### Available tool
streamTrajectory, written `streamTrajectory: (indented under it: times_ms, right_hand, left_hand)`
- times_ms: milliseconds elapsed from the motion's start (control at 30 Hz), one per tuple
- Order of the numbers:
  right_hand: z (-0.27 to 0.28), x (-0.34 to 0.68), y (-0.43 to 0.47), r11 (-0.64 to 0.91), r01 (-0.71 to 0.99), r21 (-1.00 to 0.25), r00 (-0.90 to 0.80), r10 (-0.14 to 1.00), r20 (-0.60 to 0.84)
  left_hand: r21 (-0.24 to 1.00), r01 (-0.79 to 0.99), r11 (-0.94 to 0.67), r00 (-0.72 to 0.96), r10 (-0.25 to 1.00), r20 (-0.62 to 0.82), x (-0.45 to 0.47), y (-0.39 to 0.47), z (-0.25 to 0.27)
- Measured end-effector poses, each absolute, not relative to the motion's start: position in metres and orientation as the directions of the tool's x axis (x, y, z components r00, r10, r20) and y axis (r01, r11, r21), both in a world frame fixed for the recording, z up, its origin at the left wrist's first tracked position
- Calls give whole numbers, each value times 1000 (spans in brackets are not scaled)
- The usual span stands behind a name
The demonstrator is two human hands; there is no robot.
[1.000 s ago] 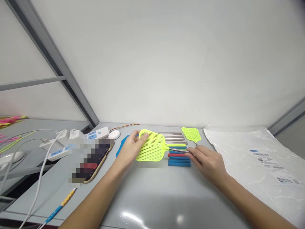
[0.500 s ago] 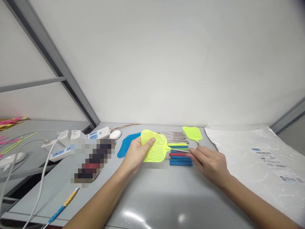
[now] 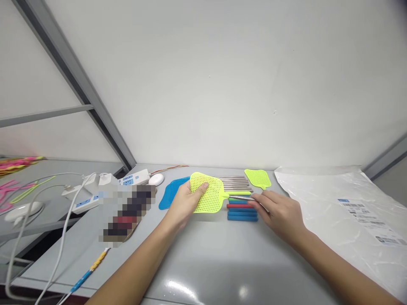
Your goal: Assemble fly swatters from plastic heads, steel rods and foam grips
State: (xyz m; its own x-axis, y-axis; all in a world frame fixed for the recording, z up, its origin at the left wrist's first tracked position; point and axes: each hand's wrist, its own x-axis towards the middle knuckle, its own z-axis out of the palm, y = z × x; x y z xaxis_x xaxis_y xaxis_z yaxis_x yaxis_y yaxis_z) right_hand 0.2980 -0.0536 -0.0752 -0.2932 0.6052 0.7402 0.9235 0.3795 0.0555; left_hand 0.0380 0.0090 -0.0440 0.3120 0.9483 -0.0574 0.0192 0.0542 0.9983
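Observation:
My left hand (image 3: 186,203) grips the yellow-green mesh head of a fly swatter (image 3: 208,195), thumb on top. My right hand (image 3: 280,212) pinches the swatter's thin metal rod near its far end. Beneath and behind the rod lie several coloured handle tubes: a red tube (image 3: 238,206), blue tubes (image 3: 242,217) and a yellow-green tube (image 3: 240,193). Bare metal rods (image 3: 237,182) lie side by side behind them. Blue swatter heads (image 3: 171,192) are partly covered by my left hand. Another yellow-green swatter head (image 3: 258,178) rests beyond my right hand.
A white plastic mailing bag (image 3: 321,203) with a label covers the table's right side. At left are power strips (image 3: 135,176), a small white round device (image 3: 156,180), a blurred-out object (image 3: 129,216) and white cables (image 3: 62,237). A grey table (image 3: 206,262) lies under everything.
Both hands keep their hold on the fly swatter and have barely moved. The view has shifted slightly, so the surroundings sit a little further right.

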Motion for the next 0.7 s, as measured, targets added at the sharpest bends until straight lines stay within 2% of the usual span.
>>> streamTrajectory:
  times_ms: [67, 100, 167, 233, 300, 400, 467, 567, 700]
  right_hand:
    - [-72, 298, -52, 388, 920, 46, -299, 622, 724]
    - [-70, 298, -51, 399, 916, 42, -308, 630, 713]
    - [-70, 297, -51, 439, 898, 30, -342, 654, 675]
    - [-73, 294, -52, 489, 872, 2, -382, 678, 628]
    - [-79, 288, -54, 527, 849, -38, -406, 696, 592]
    - [-85, 280, -56, 555, 826, -99, -417, 720, 555]
    - [-83, 279, -56, 586, 801, -121, -462, 734, 498]
    - [-72, 287, -52, 607, 775, -174, -513, 766, 387]
    - [-60, 309, -33, 412, 841, -351, -307, 897, 318]
  left_hand:
    - [985, 147, -89, 236, 970, 53, 35, 12, -44]
    - [944, 257, -206, 163, 972, 168, 34, 13, -44]
    - [728, 541, -422, 75, 886, 459, 34, 12, -44]
    - [407, 747, -526, 180, 749, 637, 39, 5, -44]
    - [158, 780, -605, 397, 675, 622, 50, -7, -46]
    - [-16, 659, -752, 675, 582, 454, 66, -23, -55]
    - [-52, 626, -778, 735, 566, 373, 70, -28, -62]
    - [-42, 646, -762, 740, 612, 278, 65, -24, -67]
    - [-21, 684, -729, 721, 671, 175, 52, -18, -58]
